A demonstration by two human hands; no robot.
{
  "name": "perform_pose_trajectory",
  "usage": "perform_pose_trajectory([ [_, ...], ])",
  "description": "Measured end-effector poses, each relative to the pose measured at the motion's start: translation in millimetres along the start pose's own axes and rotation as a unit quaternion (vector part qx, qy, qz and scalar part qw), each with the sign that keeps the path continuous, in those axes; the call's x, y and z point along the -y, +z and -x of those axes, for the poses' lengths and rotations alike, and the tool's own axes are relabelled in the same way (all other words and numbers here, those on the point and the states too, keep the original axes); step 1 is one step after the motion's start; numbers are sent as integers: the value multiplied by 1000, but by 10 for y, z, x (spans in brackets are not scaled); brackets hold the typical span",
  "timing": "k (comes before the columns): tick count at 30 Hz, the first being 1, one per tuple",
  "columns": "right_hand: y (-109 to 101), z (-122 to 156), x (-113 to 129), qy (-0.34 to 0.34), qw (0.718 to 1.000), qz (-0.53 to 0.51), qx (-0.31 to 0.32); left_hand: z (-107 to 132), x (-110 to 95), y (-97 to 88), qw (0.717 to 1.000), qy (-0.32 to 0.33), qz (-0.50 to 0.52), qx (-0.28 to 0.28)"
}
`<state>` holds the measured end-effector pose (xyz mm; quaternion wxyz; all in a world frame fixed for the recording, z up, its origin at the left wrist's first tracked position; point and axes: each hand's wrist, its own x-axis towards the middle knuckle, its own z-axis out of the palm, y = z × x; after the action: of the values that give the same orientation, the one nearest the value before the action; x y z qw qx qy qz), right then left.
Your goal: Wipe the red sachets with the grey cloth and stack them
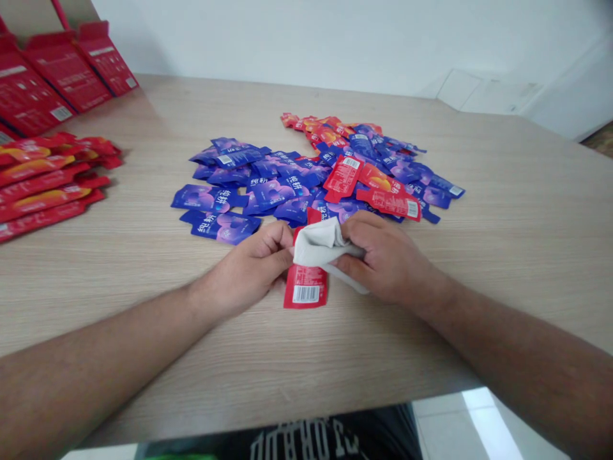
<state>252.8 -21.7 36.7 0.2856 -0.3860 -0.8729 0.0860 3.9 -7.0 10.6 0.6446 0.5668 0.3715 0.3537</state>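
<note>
A red sachet lies flat on the wooden table with its barcode end toward me. My left hand is curled closed at the sachet's left edge, fingers pinching it. My right hand is closed on a white cloth that covers the sachet's upper part. Just beyond both hands spreads a loose pile of blue sachets mixed with red sachets.
A row of red sachets lies at the table's left edge. Red cartons stand at the far left corner. A white wall runs behind the table. The table's near edge is close to my lap.
</note>
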Motion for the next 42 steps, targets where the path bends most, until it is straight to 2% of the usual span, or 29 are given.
perform_pose_trajectory([
  [3,-9,-16,-41,-2,1000,-3,-5,6,12,-28,999,-9,-9,36],
  [8,-40,-41,-112,56,997,4,-61,11,38,-80,995,4,-42,87],
  [13,-47,-44,-114,28,999,-6,-25,7,29,-87,993,16,-67,101],
  [17,-35,-47,-116,70,996,-2,-52,11,10,-69,994,20,-57,93],
  [22,-28,-34,-99,35,999,-9,-24,3,15,-69,993,29,-63,94],
  [27,-17,-27,-78,59,997,-6,-40,-9,50,-90,993,36,-66,92],
  [31,-5,-8,-21,3,1000,-23,18,-13,44,-91,993,26,-71,88],
  [36,15,13,37,20,1000,-6,-17,-10,25,-74,995,13,-50,81],
  [40,21,47,156,-32,997,-32,64,10,-3,-38,998,13,-37,58],
  [42,15,60,189,-39,995,-32,83,13,-11,-27,998,8,-23,50],
])
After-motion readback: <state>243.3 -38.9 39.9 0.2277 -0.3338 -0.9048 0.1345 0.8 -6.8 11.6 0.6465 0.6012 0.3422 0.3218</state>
